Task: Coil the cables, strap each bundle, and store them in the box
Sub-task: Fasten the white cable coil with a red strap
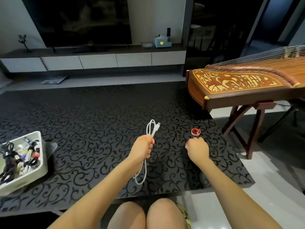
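Note:
My left hand [144, 146] grips a folded white cable [152, 128] in its fist; loops with a plug stick out above it and a long loop hangs below, near my forearm. To the right, my right hand [197, 148] is down at the rug, fingers curled, pinching a small red strap [187, 142] that is mostly hidden under the fingers. A second red strap [195, 131], rolled into a ring, lies on the rug just beyond that hand. The white storage box [42, 156] sits at the far left, holding several dark bundled cables.
A dark patterned rug [99, 121] covers the floor. A wooden zither on a stand [244, 90] stands at the right, close to my right hand. A TV and low cabinet [99, 61] line the far wall. My knees [148, 215] are at the bottom.

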### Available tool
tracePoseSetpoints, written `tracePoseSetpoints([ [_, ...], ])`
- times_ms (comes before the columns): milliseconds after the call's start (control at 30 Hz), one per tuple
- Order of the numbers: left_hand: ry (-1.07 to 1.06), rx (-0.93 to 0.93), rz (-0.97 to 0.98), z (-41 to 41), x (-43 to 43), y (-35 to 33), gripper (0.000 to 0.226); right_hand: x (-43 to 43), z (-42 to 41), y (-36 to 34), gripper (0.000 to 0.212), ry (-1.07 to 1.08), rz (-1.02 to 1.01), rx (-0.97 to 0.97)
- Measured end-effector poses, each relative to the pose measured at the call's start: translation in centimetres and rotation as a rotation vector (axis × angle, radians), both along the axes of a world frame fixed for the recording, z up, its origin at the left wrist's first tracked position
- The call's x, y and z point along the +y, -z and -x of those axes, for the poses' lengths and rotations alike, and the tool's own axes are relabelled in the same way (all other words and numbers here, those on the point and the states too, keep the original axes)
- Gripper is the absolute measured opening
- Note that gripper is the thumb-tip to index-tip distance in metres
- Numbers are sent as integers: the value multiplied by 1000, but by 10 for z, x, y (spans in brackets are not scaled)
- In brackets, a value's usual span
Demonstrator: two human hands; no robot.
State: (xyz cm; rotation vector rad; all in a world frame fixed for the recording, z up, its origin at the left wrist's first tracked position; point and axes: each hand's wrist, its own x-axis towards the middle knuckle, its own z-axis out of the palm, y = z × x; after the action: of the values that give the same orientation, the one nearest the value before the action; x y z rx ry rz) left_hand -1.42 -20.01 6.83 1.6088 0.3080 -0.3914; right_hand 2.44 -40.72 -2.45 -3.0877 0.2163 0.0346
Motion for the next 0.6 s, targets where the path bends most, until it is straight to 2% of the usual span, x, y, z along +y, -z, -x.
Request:
tracePoseSetpoints([
  [33, -1, -18, 24, -1, 2, 2, 29, 7, 2, -1, 18, 31, -227, -35],
  [133, 40, -43, 190, 2, 9, 5, 23, 37, 25, -30, 21, 128, -1392, -3],
  [167, 70, -45, 245, 4, 12, 4, 22, 47, 37, -43, 16, 96, -1660, 66],
  [233, 149, -55, 327, 10, 16, 0, 18, 63, 60, -67, 11, -7, -1954, 231],
  [333, 264, -96, 376, 25, 22, -9, 22, 74, 83, -89, 23, -65, -2020, 317],
  [400, 293, -160, 355, 37, 28, -16, 17, 79, 96, -100, 20, -44, -1997, 331],
  [533, 272, -206, 247, 54, 46, -30, 12, 82, 117, -116, 11, -7, -1796, 343],
  [600, 316, -218, 99, 63, 54, -34, 22, 83, 127, -128, 14, -26, -1582, 329],
])
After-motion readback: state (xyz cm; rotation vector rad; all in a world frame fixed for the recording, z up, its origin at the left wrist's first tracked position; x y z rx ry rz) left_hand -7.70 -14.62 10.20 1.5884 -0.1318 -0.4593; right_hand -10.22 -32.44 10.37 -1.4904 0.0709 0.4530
